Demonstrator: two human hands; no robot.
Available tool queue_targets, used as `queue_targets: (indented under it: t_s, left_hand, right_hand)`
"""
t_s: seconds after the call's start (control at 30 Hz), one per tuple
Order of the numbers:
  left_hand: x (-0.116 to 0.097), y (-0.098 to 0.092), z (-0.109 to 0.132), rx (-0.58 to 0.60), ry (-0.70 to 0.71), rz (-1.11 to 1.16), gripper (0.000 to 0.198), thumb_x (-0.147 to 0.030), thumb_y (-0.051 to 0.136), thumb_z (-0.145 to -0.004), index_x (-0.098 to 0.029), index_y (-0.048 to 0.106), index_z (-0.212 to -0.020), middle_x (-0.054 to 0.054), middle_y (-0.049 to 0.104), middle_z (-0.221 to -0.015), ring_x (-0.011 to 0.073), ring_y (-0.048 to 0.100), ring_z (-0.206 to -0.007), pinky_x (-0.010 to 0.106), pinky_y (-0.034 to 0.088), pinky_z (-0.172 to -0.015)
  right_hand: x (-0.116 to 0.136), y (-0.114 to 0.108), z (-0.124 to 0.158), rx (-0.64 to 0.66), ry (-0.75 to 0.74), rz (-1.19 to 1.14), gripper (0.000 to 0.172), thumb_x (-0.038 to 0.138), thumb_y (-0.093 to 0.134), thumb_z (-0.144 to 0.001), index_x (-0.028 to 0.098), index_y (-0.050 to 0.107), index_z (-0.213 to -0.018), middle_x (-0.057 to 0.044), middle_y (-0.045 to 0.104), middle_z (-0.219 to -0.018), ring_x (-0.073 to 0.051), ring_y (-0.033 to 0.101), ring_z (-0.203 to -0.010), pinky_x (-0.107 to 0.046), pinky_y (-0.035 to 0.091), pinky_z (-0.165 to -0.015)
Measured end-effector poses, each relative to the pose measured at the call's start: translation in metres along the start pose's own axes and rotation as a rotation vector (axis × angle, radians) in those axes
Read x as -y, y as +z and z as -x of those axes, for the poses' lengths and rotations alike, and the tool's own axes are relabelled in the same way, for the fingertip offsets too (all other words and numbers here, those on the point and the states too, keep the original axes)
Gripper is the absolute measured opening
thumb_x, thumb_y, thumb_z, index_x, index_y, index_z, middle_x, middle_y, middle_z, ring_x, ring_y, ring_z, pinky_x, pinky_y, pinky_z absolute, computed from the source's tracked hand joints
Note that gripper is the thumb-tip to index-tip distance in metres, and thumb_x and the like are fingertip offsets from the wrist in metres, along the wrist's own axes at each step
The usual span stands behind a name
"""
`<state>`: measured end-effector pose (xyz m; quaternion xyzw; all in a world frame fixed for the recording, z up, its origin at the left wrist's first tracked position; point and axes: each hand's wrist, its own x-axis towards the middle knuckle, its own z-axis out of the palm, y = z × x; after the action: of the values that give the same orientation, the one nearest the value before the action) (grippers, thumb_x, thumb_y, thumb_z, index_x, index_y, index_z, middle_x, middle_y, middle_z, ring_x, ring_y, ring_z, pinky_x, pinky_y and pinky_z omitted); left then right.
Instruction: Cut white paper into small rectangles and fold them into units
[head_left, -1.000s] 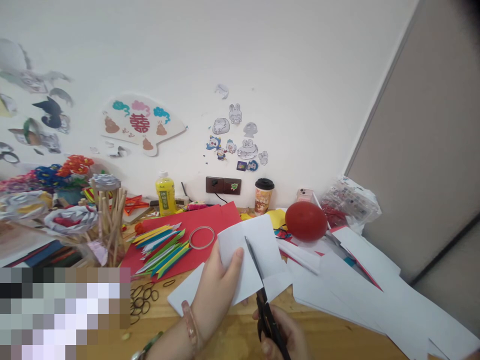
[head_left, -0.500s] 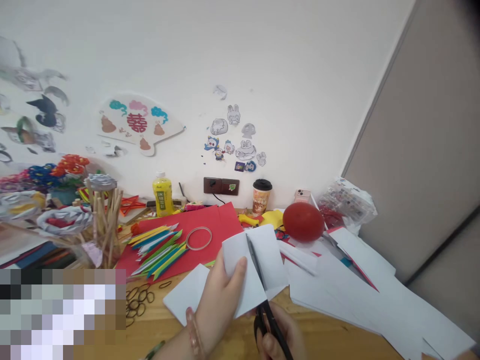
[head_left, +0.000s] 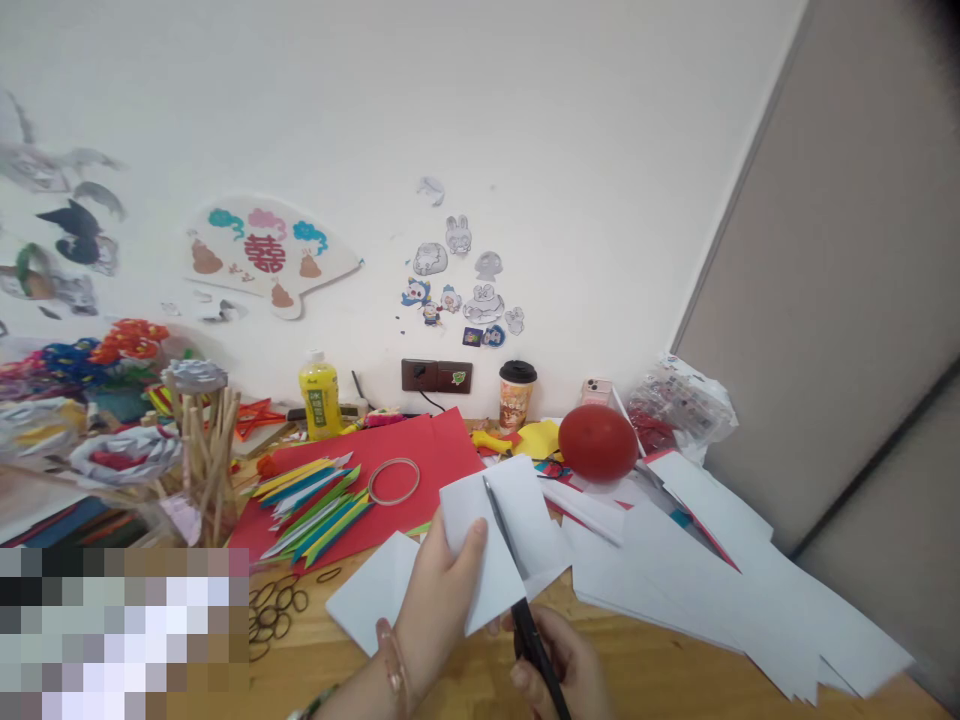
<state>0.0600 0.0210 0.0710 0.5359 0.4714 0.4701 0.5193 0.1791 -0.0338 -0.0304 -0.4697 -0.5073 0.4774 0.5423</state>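
My left hand (head_left: 442, 575) grips a folded sheet of white paper (head_left: 487, 570), with the thumb pressed on its near face. In my right hand (head_left: 562, 660) is a pair of black-handled scissors (head_left: 534, 640), the fingers closed round the handles. The scissor blades lie along the paper, pointing up and away from me, with the tip near the sheet's top edge. Part of the paper sticks out to the right of the blades. Beneath my left forearm, more white paper (head_left: 375, 590) rests on the wooden table (head_left: 637, 665).
Red paper (head_left: 442, 440) lies behind my hands, bearing folded colored strips (head_left: 322, 510) and a hoop (head_left: 394, 482). Black rubber bands (head_left: 277, 610) are scattered at left. A red balloon (head_left: 598, 442), a lidded cup (head_left: 517, 395) and white sheets (head_left: 675, 570) are to the right.
The scissor blades look more closed along the paper than before. My view has shifted slightly, so the background sits a little farther left. Both hands keep their holds.
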Motion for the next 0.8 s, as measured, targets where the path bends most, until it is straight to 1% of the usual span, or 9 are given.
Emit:
queue_targets:
  t_s: [0.07,0.17,0.23,0.33,0.43,0.53,0.67,0.73,0.8]
  left_hand:
    - [0.001,0.003,0.001,0.017,-0.036,0.014,0.017,-0.028,0.049,-0.078,-0.019,0.046,-0.092,-0.007,0.052,-0.040,0.0139,0.049,-0.027,0.022,0.038,-0.029]
    - [0.006,0.007,0.001,0.040,-0.073,0.038,0.014,-0.026,0.046,-0.079,-0.018,0.046,-0.091,-0.006,0.053,-0.039,0.0128,0.045,-0.023,0.022,0.034,-0.025]
    - [0.012,0.009,0.002,0.046,-0.084,0.045,0.012,-0.024,0.046,-0.079,-0.018,0.046,-0.090,-0.006,0.052,-0.038,0.0122,0.044,-0.023,0.020,0.033,-0.025]
    - [0.023,0.011,0.004,0.041,-0.102,0.056,0.017,-0.024,0.048,-0.079,-0.017,0.046,-0.094,-0.007,0.051,-0.037,0.0126,0.047,-0.026,0.020,0.034,-0.027]
    - [0.035,0.012,0.004,0.024,-0.122,0.067,0.025,-0.022,0.048,-0.079,-0.016,0.043,-0.102,-0.008,0.051,-0.038,0.0126,0.046,-0.026,0.020,0.035,-0.028]
    - [0.046,0.009,0.003,0.013,-0.170,0.082,0.025,-0.022,0.048,-0.078,-0.015,0.044,-0.102,-0.008,0.051,-0.038,0.0125,0.045,-0.025,0.021,0.035,-0.028]
    - [0.055,0.006,0.002,-0.008,-0.213,0.130,0.025,-0.025,0.053,-0.075,-0.014,0.048,-0.097,-0.006,0.053,-0.039,0.0136,0.048,-0.028,0.022,0.036,-0.031]
    - [0.058,0.006,0.002,-0.013,-0.229,0.156,0.026,-0.026,0.056,-0.073,-0.015,0.049,-0.095,-0.006,0.053,-0.040,0.0145,0.051,-0.031,0.022,0.037,-0.033]
    - [0.062,0.007,0.003,-0.008,-0.248,0.194,0.026,-0.028,0.058,-0.072,-0.016,0.050,-0.093,-0.005,0.053,-0.041,0.0146,0.051,-0.032,0.022,0.037,-0.033]
  right_hand:
    - [-0.006,0.000,0.002,-0.042,0.003,-0.001,0.059,0.067,0.061,-0.055,0.015,0.058,-0.083,0.007,0.034,-0.047,-0.003,0.027,-0.037,-0.015,0.020,-0.033]
    - [-0.009,-0.001,0.006,-0.094,-0.001,0.001,0.061,0.069,0.060,-0.054,0.014,0.057,-0.081,0.008,0.033,-0.045,-0.003,0.026,-0.037,-0.015,0.020,-0.035]
    - [-0.005,-0.002,0.007,-0.076,0.050,0.018,0.063,0.071,0.057,-0.055,0.014,0.056,-0.082,0.008,0.036,-0.044,-0.003,0.027,-0.035,-0.015,0.021,-0.033]
    - [0.008,-0.002,0.007,0.015,0.172,0.051,0.064,0.074,0.050,-0.059,0.014,0.054,-0.082,0.008,0.038,-0.041,-0.003,0.031,-0.029,-0.014,0.022,-0.029]
    - [0.013,0.000,0.006,0.062,0.201,0.040,0.064,0.074,0.048,-0.060,0.014,0.052,-0.080,0.010,0.037,-0.039,-0.003,0.032,-0.026,-0.013,0.024,-0.027]
    - [0.010,0.004,0.006,0.054,0.246,0.031,0.065,0.075,0.048,-0.058,0.014,0.052,-0.080,0.011,0.037,-0.038,-0.002,0.031,-0.025,-0.012,0.022,-0.025]
    - [0.009,0.007,0.008,0.019,0.342,0.073,0.069,0.077,0.049,-0.054,0.013,0.051,-0.081,0.011,0.036,-0.038,-0.002,0.029,-0.025,-0.012,0.021,-0.025]
    - [0.010,0.009,0.010,-0.002,0.354,0.101,0.069,0.077,0.050,-0.052,0.014,0.051,-0.079,0.011,0.036,-0.038,-0.002,0.029,-0.026,-0.012,0.021,-0.025]
    - [0.010,0.010,0.010,-0.016,0.346,0.137,0.066,0.076,0.051,-0.053,0.014,0.051,-0.076,0.010,0.036,-0.038,-0.002,0.030,-0.027,-0.013,0.021,-0.026]
